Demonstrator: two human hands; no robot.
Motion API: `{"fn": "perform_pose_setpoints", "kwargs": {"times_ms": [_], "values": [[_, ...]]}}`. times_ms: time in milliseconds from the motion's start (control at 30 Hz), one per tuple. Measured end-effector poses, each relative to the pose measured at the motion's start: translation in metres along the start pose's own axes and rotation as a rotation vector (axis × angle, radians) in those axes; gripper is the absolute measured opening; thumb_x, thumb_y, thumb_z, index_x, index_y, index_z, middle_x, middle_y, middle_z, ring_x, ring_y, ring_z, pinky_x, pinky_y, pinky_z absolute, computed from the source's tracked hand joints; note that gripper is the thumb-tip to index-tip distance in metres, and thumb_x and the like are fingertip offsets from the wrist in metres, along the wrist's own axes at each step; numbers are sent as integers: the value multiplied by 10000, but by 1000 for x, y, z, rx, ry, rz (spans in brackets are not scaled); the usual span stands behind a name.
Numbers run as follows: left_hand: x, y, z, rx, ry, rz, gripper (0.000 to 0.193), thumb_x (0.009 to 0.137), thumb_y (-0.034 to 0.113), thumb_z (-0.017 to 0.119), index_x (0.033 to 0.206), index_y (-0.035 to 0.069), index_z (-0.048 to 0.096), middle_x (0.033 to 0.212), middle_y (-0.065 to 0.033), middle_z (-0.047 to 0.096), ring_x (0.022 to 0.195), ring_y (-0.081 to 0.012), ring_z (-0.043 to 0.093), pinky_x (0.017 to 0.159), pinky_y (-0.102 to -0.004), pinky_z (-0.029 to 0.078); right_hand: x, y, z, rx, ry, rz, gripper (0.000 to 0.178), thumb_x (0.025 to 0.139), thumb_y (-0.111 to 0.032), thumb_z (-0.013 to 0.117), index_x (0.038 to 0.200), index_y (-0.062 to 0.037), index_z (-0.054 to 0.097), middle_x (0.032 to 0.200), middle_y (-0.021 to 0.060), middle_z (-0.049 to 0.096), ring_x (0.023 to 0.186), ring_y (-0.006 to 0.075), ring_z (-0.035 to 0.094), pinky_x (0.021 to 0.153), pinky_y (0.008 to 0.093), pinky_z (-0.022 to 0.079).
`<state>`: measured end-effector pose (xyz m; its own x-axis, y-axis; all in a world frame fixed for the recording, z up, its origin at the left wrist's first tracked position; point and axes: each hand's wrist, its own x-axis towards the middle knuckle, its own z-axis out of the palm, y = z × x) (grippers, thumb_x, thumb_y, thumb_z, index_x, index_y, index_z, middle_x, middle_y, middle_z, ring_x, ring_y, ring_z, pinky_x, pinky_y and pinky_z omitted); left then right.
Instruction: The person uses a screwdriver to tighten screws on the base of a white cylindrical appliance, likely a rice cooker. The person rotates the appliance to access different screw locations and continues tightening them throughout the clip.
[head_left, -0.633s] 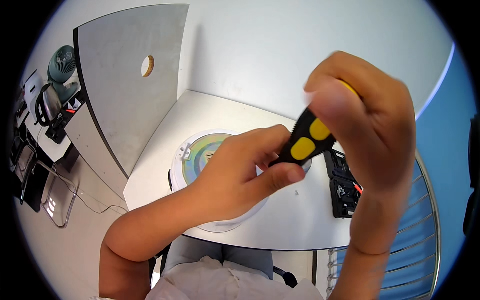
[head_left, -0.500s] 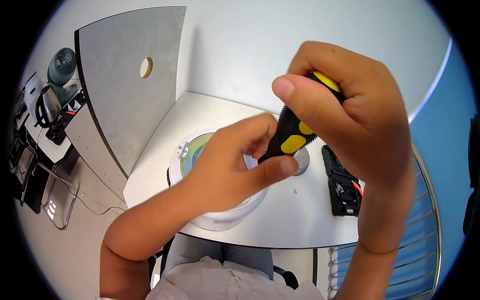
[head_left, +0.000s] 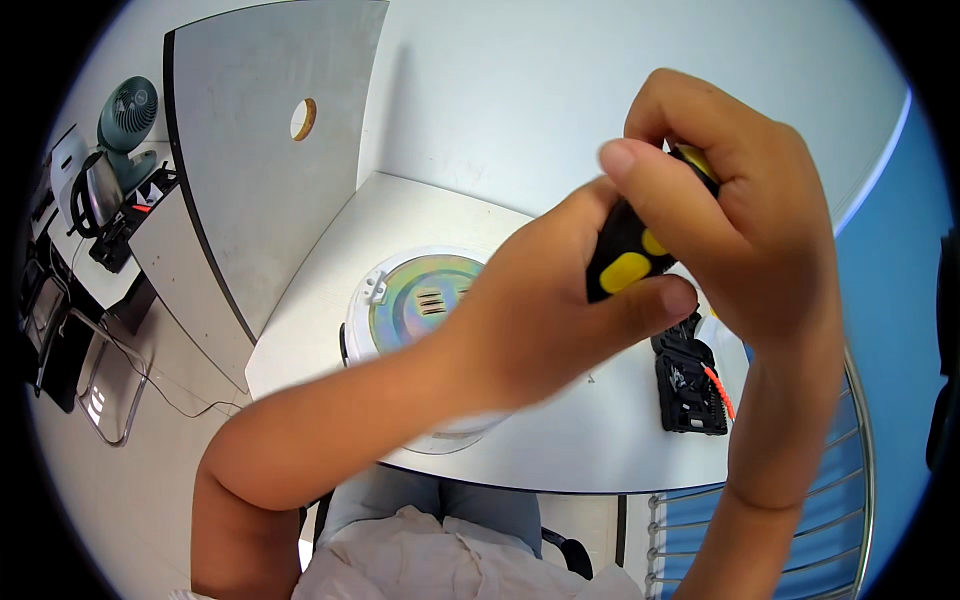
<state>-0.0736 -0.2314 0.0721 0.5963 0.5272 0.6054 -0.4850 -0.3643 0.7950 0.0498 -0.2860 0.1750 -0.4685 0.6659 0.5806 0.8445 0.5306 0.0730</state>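
Tool handle [head_left: 625,270]: held up over the white table [head_left: 620,430], chunky black with smooth yellow ovals
Left hand [head_left: 545,310]: wrapped round the lower end, reaching further up it than a moment ago
Right hand [head_left: 750,230]: still gripping the top end
Metal disc [head_left: 405,285]: shiny, rainbow-tinted, slotted, way more visible now
Case [head_left: 690,400]: black, boxy, open

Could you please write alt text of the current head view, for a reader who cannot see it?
A left hand and a right hand grip a black-and-yellow handle above a white table. Below, a round white object with a shiny plate is partly hidden by the left forearm, and a black case lies to the right.
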Motion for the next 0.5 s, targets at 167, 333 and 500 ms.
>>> {"fn": "perform_pose_setpoints", "kwargs": {"times_ms": [167,333,500], "values": [[19,-9,-40,-442,-520,-100,562,875,494,644,1129,11,511,968,-118,651,692,-139,626,596,-257,482,4,13,8,261,19,-93,214,863,-221,611,938,-27,561,672,-4,481,600,66,419,536,226,327],[3,-12,-3,-112,44,-188,399,892,370,667,988,16,507,734,-69,612,550,-106,580,486,-244,447,3,0,-1,77,3,38,248,881,-244,640,983,-27,577,680,-13,483,610,58,421,551,206,324],[-8,-5,12,349,175,62,469,929,391,628,1153,2,494,952,-108,647,686,-176,635,661,-296,521,-6,-3,0,34,31,210,207,887,-223,640,907,-27,577,709,-9,493,639,64,433,589,197,349]]}}
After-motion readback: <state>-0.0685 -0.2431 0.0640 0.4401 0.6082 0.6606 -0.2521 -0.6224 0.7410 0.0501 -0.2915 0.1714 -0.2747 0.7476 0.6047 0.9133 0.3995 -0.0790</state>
